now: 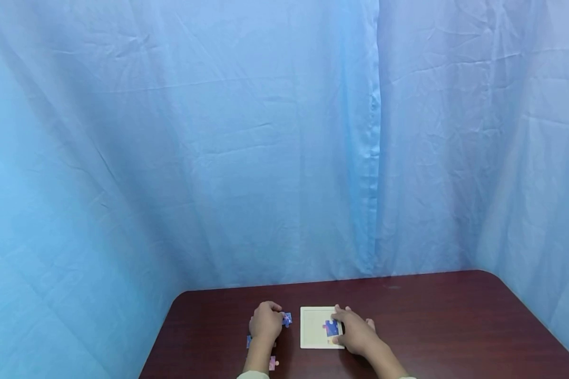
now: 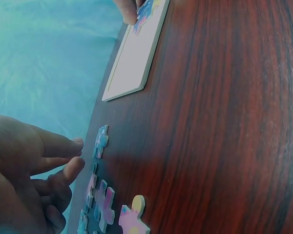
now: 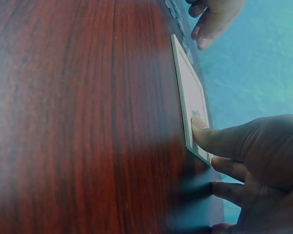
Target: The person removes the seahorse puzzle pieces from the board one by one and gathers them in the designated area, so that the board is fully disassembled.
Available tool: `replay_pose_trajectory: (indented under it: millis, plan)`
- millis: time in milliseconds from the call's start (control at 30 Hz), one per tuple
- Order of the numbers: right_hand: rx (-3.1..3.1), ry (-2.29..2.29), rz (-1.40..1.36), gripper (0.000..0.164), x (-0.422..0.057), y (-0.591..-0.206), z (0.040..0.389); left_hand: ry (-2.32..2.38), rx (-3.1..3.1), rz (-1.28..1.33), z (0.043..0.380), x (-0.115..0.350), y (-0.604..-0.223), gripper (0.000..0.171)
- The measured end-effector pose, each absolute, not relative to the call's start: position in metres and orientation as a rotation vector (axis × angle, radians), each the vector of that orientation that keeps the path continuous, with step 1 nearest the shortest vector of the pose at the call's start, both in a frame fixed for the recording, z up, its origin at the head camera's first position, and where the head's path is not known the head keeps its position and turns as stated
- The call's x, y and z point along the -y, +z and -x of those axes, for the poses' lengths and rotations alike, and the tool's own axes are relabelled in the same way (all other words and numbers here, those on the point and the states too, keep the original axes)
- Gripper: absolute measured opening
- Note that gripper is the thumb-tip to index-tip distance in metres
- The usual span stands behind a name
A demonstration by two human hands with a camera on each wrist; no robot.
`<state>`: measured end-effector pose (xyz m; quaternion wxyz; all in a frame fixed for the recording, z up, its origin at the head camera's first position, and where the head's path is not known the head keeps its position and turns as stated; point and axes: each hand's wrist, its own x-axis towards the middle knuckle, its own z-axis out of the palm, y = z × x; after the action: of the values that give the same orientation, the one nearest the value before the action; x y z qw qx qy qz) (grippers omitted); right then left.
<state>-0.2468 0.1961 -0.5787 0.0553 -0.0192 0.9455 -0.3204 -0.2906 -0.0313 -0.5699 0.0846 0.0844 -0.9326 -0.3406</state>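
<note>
My left hand (image 1: 267, 322) is over the loose jigsaw pieces left of the tray. Its thumb and forefinger tips come close together beside a blue piece (image 2: 101, 142) lying on the table, with nothing visible between them. A pale square puzzle tray (image 1: 313, 310) lies flat to its right. Inside, along the right side, sits a blue jigsaw piece (image 1: 331, 328), with a yellowish one (image 1: 331, 341) below it. My right hand (image 1: 356, 332) rests on the tray's right side, fingers spread. Its thumb (image 3: 200, 124) presses down inside the rim; other fingers reach past the edge.
Several more pieces lie under and near the left hand, including a pink one with a yellow knob (image 2: 135, 219). All rest on a dark red wooden table (image 1: 436, 316) with rounded far corners. Blue curtains (image 1: 275, 158) hang behind it and at both sides.
</note>
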Motion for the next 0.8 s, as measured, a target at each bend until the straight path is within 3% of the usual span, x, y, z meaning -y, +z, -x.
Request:
replay_pose_trajectory:
  millis: [433,800]
  plan:
    - [-2.887,-0.963,0.076,0.058,-0.196,-0.58,0.246,-1.257,2.848,0.19,0.269,0.005,-0.561,0.008]
    - [-2.904,-0.985,0.101,0.056,-0.198,-0.577,0.243,-1.102,2.816,0.413,0.257,-0.038,-0.579,0.032]
